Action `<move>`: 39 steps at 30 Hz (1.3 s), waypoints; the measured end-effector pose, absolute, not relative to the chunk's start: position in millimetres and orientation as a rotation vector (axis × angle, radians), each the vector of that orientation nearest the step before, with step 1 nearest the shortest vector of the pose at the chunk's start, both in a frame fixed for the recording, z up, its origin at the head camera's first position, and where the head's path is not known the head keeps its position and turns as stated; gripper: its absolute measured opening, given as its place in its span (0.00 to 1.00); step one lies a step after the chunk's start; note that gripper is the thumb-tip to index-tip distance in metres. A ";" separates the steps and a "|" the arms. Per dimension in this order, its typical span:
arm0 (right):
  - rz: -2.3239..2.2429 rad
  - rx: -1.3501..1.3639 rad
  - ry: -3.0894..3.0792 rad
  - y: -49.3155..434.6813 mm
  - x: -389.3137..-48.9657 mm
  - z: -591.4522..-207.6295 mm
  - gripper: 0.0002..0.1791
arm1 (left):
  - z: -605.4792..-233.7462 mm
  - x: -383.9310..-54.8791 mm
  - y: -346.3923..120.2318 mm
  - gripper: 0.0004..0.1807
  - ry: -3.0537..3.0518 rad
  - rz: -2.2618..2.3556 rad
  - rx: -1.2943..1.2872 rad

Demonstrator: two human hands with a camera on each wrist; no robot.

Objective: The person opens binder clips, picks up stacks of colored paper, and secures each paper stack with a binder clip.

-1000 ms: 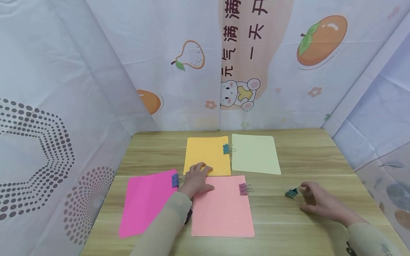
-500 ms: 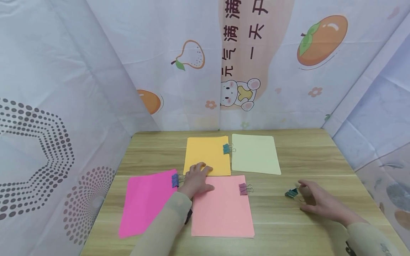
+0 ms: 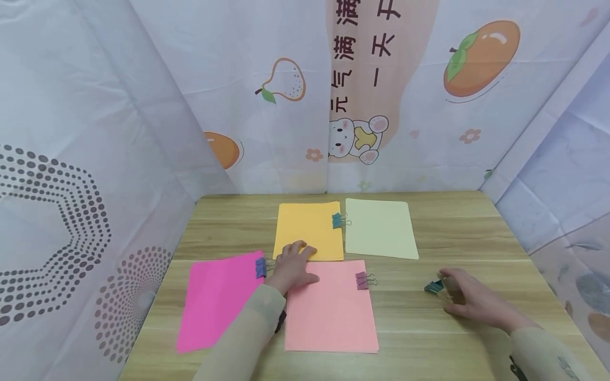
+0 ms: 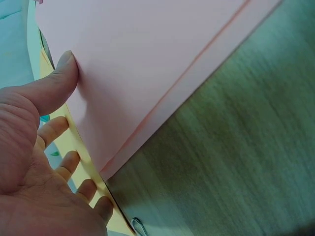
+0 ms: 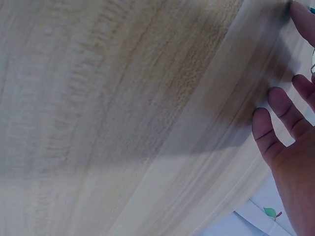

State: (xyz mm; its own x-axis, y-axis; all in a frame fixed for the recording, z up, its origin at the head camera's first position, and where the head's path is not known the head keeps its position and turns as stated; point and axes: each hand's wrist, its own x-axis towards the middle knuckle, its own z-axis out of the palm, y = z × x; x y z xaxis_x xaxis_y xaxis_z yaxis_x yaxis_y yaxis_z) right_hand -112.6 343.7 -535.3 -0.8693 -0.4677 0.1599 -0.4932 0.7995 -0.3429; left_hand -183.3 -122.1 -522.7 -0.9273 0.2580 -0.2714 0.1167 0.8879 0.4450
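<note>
My left hand (image 3: 292,270) rests with spread fingers where the pink paper stack (image 3: 331,317) meets the yellow paper stack (image 3: 305,227). In the left wrist view its thumb (image 4: 61,78) touches the pink sheets, and the other fingers lie over the yellow ones. My right hand (image 3: 472,299) is low at the table's right side, thumb and forefinger parted on either side of the wire handles of a dark teal binder clip (image 3: 433,287). That clip lies loose on the wood. In the right wrist view the fingers (image 5: 285,110) are relaxed and slightly bent.
A magenta stack (image 3: 219,307) with a blue binder clip (image 3: 260,268) lies left. A teal clip (image 3: 337,220) grips the yellow stack, and a mauve clip (image 3: 362,281) the pink one. Pale green sheets (image 3: 380,227) lie at the back. A printed curtain (image 3: 267,132) hangs behind the table.
My right hand has shifted slightly left, its forefinger now nearer the loose binder clip. The left hand, the paper stacks and the clips stay where they were.
</note>
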 end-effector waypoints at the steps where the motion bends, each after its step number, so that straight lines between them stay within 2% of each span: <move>1: 0.582 0.780 -2.920 343.6 -112.8 -535.0 0.45 | -522.8 -183.6 -122.0 0.39 2.731 0.613 0.279; 21: 0.509 0.836 -2.902 343.6 -116.7 -537.9 0.36 | -523.6 -184.1 -122.1 0.39 2.726 0.625 0.277; 39: 0.483 0.716 -3.075 333.1 -114.0 -532.6 0.32 | -522.3 -182.6 -122.5 0.39 2.723 0.631 0.282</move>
